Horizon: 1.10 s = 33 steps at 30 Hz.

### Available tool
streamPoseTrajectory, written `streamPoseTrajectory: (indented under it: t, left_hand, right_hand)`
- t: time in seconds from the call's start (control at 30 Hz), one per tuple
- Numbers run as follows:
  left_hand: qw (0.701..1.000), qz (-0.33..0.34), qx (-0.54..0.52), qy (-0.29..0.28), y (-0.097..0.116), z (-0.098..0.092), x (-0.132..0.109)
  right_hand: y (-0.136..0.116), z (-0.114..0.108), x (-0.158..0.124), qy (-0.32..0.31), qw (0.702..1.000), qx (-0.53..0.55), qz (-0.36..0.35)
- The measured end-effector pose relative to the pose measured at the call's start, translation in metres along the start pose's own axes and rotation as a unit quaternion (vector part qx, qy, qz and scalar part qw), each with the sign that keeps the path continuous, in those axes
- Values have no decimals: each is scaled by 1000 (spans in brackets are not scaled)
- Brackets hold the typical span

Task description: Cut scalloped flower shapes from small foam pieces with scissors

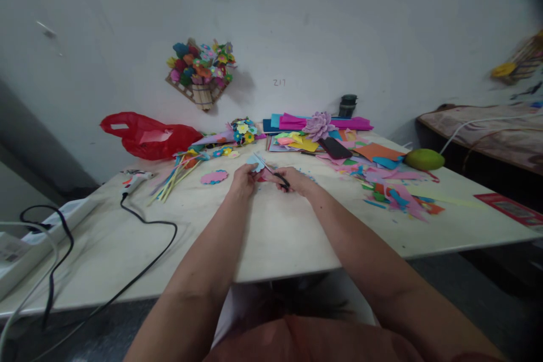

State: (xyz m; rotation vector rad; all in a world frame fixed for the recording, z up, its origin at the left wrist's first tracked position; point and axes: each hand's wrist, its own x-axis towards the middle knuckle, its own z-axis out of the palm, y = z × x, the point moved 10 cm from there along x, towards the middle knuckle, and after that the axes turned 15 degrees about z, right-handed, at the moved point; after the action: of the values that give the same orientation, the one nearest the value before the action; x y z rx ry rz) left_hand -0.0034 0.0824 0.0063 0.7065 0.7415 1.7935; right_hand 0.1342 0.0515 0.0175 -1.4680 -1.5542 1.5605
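My left hand (244,179) pinches a light blue paper piece (254,163) with a scalloped edge, above the middle of the table. My right hand (292,179) is closed round the dark handles of a pair of scissors (270,168). The scissors' blades point up and left and meet the blue piece; whether they are cutting into it I cannot tell. Something pink or red shows between my hands, partly hidden. Left of my left hand lies a scalloped pink piece with a blue edge (214,177).
A glue gun (136,181) with a black cord lies on the left of the table (292,243), near a red plastic bag (148,136). Coloured sheets, a purple flower (319,125) and a phone (335,148) are at the back. Scraps (403,198) and a green fruit (424,159) lie right.
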Motion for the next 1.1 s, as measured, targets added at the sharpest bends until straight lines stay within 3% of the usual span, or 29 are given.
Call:
streamPoseTrajectory:
  t: [0.5, 1.1]
  left_hand:
    - [1000, -11, 18, 8, -1, -1, -1]
    - [1000, -15, 21, 5, 0, 2, -3]
  right_hand:
    - [4, -2, 10, 5, 1000, -18, -20]
    - [-3, -1, 2, 17, 999, -7, -28]
